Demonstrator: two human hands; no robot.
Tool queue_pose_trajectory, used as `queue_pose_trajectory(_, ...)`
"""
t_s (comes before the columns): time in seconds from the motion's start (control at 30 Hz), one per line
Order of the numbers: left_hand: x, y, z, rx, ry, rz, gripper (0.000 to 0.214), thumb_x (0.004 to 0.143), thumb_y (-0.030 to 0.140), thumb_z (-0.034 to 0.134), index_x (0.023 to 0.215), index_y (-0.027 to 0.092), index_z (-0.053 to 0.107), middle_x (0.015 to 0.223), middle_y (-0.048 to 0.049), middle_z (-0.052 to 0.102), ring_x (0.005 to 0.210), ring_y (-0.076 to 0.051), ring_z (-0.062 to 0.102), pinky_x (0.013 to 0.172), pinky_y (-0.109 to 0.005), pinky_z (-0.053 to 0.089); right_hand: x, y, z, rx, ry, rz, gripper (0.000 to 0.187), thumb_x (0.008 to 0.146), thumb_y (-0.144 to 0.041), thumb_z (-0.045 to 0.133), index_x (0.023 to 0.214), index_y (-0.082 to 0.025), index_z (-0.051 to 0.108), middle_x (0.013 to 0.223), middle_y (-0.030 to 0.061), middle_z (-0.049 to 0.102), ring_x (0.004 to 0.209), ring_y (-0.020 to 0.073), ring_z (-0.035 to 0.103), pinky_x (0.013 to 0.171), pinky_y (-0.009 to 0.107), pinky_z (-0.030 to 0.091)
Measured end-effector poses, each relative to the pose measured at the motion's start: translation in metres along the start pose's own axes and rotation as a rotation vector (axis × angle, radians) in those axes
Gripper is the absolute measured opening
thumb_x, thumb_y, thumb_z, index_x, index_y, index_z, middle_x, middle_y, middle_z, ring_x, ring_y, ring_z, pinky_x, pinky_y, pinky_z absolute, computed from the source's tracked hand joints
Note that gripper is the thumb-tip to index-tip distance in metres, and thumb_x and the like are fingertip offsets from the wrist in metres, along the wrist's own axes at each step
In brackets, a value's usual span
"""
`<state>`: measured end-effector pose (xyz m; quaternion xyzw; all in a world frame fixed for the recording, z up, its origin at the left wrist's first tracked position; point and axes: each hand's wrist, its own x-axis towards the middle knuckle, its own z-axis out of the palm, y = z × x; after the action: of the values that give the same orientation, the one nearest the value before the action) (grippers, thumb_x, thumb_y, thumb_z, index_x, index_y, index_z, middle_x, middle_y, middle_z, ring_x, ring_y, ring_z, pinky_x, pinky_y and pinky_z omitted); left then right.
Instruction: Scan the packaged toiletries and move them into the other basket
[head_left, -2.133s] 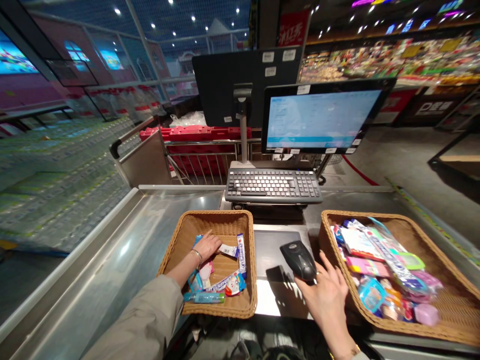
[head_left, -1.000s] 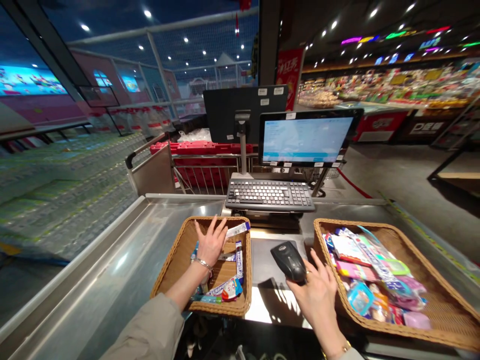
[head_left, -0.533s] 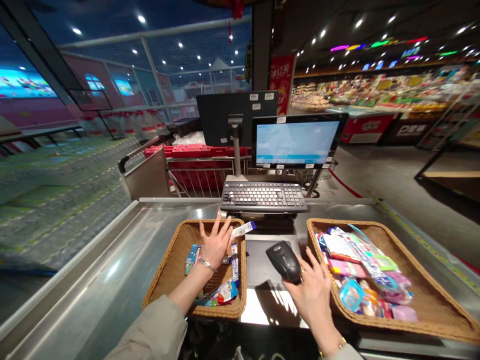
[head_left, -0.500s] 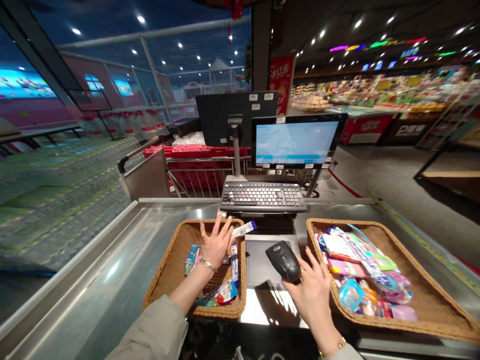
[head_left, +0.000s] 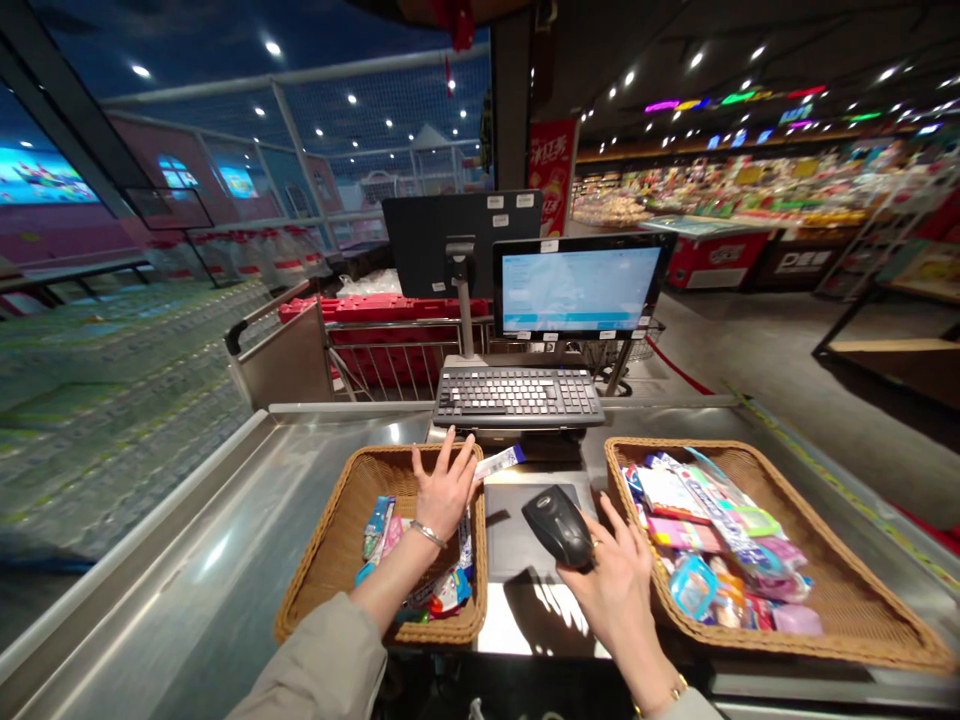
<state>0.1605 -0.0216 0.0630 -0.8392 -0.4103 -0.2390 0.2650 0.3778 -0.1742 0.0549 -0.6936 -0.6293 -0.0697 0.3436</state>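
Observation:
My left hand (head_left: 446, 492) is over the right part of the left wicker basket (head_left: 328, 560), palm down. Between its thumb side and fingers it pinches a slim white-and-purple candy stick pack (head_left: 501, 460), which juts out past the basket's rim. Small coloured packets (head_left: 377, 528) lie in that basket beneath the hand. My right hand (head_left: 619, 585) grips a black handheld barcode scanner (head_left: 557, 525) above the counter, its front pointing up and left. Just right of this hand, the right wicker basket (head_left: 855, 570) holds several packaged sweets (head_left: 705, 510), some long and purple-white.
A keyboard (head_left: 517, 396) stands behind the baskets, with a lit monitor (head_left: 577, 290) and a second screen's dark back (head_left: 450, 235) beyond it. Metal counter (head_left: 202, 530) extends left. Behind the counter are a shopping cart (head_left: 397, 350) and stacked bottle packs (head_left: 112, 390).
My left hand has moved a little right with the stick pack, towards the scanner and the basket's edge. The scanner stays in my right hand, and the view has shifted slightly.

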Motion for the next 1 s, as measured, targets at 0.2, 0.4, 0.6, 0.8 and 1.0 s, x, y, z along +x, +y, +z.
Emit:
queue_pose_trajectory(0.2, 0.002, 0.002, 0.001, -0.046, 0.008, -0.008, 0.030, 0.095, 0.038, 0.048, 0.121, 0.030, 0.062, 0.146, -0.0046, 0.045, 0.145, -0.029, 0.025, 0.111, -0.068, -0.016, -0.001, 0.001, -0.001, 0.019, -0.006, -0.011, 0.022, 0.068, -0.026, 0.067, 0.090, -0.025, 0.069, 0.117, 0.0029, 0.069, 0.132, 0.0337, 0.042, 0.104, 0.057, 0.030)
queue_pose_trajectory(0.4, 0.005, 0.005, -0.002, -0.062, -0.001, -0.008, 0.029, 0.095, 0.037, 0.049, 0.118, 0.030, 0.064, 0.145, -0.0036, 0.047, 0.145, -0.028, 0.025, 0.111, -0.068, -0.017, -0.002, 0.001, -0.004, 0.025, -0.008, -0.004, 0.022, 0.068, -0.025, 0.065, 0.090, -0.025, 0.069, 0.119, 0.0036, 0.068, 0.132, 0.0335, 0.043, 0.104, 0.057, 0.030)
queue_pose_trajectory(0.6, 0.006, 0.007, -0.004, -0.083, -0.022, -0.015, 0.028, 0.094, 0.035, 0.049, 0.118, 0.030, 0.064, 0.145, -0.0040, 0.047, 0.146, -0.027, 0.020, 0.111, -0.066, -0.019, -0.004, 0.000, -0.006, 0.043, 0.014, -0.010, 0.024, 0.068, -0.025, 0.064, 0.092, -0.024, 0.069, 0.116, 0.0042, 0.069, 0.131, 0.0334, 0.043, 0.105, 0.057, 0.029)
queue_pose_trajectory(0.8, 0.008, 0.010, -0.004, -0.096, -0.035, -0.021, 0.029, 0.094, 0.034, 0.049, 0.119, 0.030, 0.064, 0.145, -0.0050, 0.047, 0.146, -0.028, 0.021, 0.110, -0.066, -0.020, -0.005, -0.002, -0.009, 0.046, 0.016, 0.001, 0.027, 0.068, -0.023, 0.062, 0.094, -0.023, 0.069, 0.117, 0.0056, 0.069, 0.131, 0.0327, 0.044, 0.106, 0.056, 0.029)
queue_pose_trajectory(1.0, 0.010, 0.013, -0.003, -0.096, -0.018, -0.006, 0.029, 0.095, 0.034, 0.047, 0.118, 0.030, 0.064, 0.144, -0.0056, 0.049, 0.144, -0.029, 0.027, 0.110, -0.067, -0.019, -0.007, 0.001, -0.010, 0.033, -0.012, 0.014, 0.022, 0.070, -0.025, 0.062, 0.090, -0.023, 0.069, 0.117, 0.0049, 0.069, 0.132, 0.0319, 0.043, 0.107, 0.055, 0.029)
